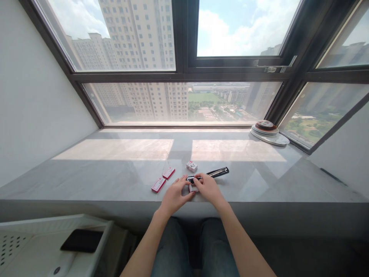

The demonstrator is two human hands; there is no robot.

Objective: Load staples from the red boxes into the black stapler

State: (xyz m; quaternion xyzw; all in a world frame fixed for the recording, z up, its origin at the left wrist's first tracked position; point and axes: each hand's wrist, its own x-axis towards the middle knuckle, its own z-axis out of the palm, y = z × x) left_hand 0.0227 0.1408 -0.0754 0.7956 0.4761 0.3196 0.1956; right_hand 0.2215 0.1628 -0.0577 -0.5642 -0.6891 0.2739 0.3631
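A black stapler [219,172] lies on the sill in front of me, its body swung open and pointing to the upper right. My left hand [174,195] curls at the stapler's left end, fingertips on it and thumb by a small red-and-white box [193,188]. From the right, my right hand [208,187] grips the stapler's middle, with finger and thumb bent close together. The box between my hands is partly covered by them. Just beyond them sits a white staple box [191,166]. Two flat red-and-white boxes, one nearer [158,184] and one farther [168,172], lie left.
A stack of plates [266,130] stands in the sill's far right corner. The pale stone sill [100,181] ends at a front edge close to my wrists. At lower left, a dark phone-like slab [82,241] rests on a white plastic unit [29,254]. Windows rise behind.
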